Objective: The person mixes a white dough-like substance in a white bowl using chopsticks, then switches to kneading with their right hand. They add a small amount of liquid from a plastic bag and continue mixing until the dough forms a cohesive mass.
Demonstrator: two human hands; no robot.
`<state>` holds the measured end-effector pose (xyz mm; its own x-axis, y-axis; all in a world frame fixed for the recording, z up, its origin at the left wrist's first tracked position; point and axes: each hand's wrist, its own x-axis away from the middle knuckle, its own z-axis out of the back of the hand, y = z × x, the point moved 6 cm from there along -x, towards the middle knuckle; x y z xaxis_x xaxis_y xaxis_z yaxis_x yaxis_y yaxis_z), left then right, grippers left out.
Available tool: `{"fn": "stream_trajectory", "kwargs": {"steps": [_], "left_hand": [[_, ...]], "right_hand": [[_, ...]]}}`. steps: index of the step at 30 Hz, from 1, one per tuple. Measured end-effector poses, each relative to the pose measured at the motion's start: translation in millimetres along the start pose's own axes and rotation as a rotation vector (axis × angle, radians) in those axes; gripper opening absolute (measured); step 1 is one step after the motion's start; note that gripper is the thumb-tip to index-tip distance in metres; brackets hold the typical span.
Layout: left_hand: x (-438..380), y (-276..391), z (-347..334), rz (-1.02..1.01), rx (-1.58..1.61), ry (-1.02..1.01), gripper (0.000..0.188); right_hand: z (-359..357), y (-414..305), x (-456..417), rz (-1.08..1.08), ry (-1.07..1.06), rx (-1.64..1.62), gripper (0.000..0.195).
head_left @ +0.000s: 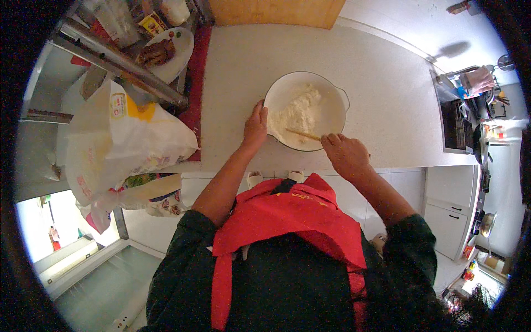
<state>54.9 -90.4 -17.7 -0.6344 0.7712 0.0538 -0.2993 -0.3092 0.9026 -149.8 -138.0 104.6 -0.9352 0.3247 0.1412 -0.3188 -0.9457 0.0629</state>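
A round white bowl (pixel 332 108) with a dark rim and a handle at its right stands on the pale countertop (pixel 236 58). Inside it lies a heap of cream-coloured flour-like powder (pixel 298 112), lumpy in places. My left hand (pixel 255 126) grips the bowl's left rim, thumb side up. In my right hand (pixel 346 151) is a thin wooden stick, probably chopsticks (pixel 305 134), held over the near right rim. The stick slants left, and its tip meets the powder near the bowl's front.
At left, a white plastic bag (pixel 137 137) sits beside a metal-framed rack (pixel 120 62) and a plate of brown food (pixel 159 56). A wooden board or panel (pixel 276 12) stands at the back. Rightward, a sink (pixel 454 112) is set into the counter.
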Motion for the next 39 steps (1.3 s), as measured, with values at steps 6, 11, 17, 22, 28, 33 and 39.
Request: {"fn": "stream_trajectory", "kwargs": {"steps": [6, 11, 17, 22, 28, 33, 39], "left_hand": [[0, -4, 0, 0.004, 0.002, -0.033, 0.041], [1, -2, -1, 0.000, -0.060, -0.006, 0.043], [15, 23, -4, -0.177, -0.637, 0.227, 0.060], [-5, 81, 0, -0.393, -0.631, 0.350, 0.064], [-8, 6, 26, -0.231, -0.226, 0.417, 0.063], [22, 64, -13, -0.401, -0.890, 0.209, 0.076], [-34, 43, 11, -0.245, -0.259, 0.173, 0.058]], "right_hand": [[-30, 46, -31, -0.555, 0.058, -0.227, 0.025], [-42, 24, -24, -0.504, 0.039, -0.241, 0.018], [-21, 32, -10, -0.496, 0.017, -0.309, 0.015], [-6, 31, -3, -0.526, -0.019, -0.270, 0.015], [-3, 34, 30, -0.568, 0.002, -0.381, 0.017], [-19, 32, 29, -0.589, 0.025, -0.425, 0.017], [-3, 32, 38, -0.441, -0.035, -0.325, 0.018]]}}
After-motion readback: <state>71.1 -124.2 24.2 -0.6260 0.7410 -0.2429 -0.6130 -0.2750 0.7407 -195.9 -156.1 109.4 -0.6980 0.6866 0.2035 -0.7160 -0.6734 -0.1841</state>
